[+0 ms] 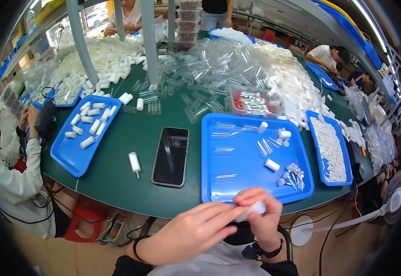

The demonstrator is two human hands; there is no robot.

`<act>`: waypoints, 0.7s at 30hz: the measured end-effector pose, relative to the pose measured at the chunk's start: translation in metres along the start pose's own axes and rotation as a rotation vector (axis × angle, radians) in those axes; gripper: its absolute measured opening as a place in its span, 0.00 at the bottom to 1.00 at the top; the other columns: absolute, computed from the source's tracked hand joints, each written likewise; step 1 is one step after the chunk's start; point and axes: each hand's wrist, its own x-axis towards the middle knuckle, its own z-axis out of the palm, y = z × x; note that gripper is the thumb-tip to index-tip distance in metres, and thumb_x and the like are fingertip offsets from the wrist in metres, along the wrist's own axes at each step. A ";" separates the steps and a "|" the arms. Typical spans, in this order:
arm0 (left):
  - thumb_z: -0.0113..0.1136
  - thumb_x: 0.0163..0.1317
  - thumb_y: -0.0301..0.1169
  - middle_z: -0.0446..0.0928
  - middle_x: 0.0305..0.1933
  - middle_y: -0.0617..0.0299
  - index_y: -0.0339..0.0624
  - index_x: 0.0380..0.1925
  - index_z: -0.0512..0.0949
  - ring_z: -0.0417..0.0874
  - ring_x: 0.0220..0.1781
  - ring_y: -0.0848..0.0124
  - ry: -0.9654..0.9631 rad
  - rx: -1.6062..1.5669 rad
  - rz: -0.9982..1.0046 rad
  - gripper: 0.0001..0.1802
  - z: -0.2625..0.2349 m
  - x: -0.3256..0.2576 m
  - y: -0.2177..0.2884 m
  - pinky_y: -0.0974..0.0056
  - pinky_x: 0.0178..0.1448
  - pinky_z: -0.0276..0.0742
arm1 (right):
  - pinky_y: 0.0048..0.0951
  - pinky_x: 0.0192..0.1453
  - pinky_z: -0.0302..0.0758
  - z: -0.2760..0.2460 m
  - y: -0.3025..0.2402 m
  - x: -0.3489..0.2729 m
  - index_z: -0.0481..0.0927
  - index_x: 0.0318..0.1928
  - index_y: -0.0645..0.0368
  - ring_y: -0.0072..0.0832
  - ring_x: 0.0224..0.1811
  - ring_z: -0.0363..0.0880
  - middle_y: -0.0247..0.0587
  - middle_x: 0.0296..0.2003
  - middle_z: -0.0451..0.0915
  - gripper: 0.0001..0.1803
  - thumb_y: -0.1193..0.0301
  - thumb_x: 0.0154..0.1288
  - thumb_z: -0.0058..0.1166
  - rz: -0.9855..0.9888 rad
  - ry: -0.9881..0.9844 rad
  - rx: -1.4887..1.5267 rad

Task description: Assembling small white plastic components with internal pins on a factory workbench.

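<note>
Right hand [265, 220] closed round small white piece [256, 209] at near edge of blue tray [246, 168]. Left hand [202, 226], fingers nearly straight, reaches same piece; whether gripping, cannot tell. White cylinder [271, 164] lies inside tray. Dark phone [170, 157] left of tray. Beyond, heaped clear tubes [214, 60].

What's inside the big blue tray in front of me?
The blue tray holds clear tubes, white cylinders, thin sticks and small white-headed pieces. Your right hand covers part of its near side; anything under there can't be seen.
</note>
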 end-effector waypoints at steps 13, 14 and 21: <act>0.56 0.63 0.42 0.75 0.45 0.50 0.29 0.44 0.73 0.76 0.50 0.57 -0.001 0.479 0.064 0.23 -0.015 -0.023 -0.015 0.60 0.54 0.72 | 0.45 0.60 0.66 -0.012 0.010 0.043 0.73 0.34 0.63 0.46 0.51 0.76 0.49 0.37 0.79 0.09 0.71 0.58 0.58 0.061 -0.481 -1.018; 0.56 0.63 0.42 0.75 0.45 0.50 0.29 0.44 0.73 0.76 0.49 0.58 -0.011 0.436 0.061 0.23 -0.017 -0.023 -0.011 0.61 0.54 0.72 | 0.44 0.58 0.68 -0.011 0.007 0.042 0.73 0.36 0.63 0.48 0.50 0.76 0.50 0.39 0.79 0.10 0.70 0.59 0.57 0.076 -0.449 -0.986; 0.55 0.65 0.40 0.74 0.48 0.45 0.24 0.47 0.72 0.79 0.46 0.54 0.149 0.246 -0.001 0.24 -0.014 -0.013 -0.012 0.59 0.50 0.76 | 0.34 0.42 0.74 0.000 0.001 0.031 0.79 0.37 0.63 0.41 0.43 0.78 0.47 0.37 0.79 0.13 0.70 0.53 0.66 0.023 -0.154 -0.740</act>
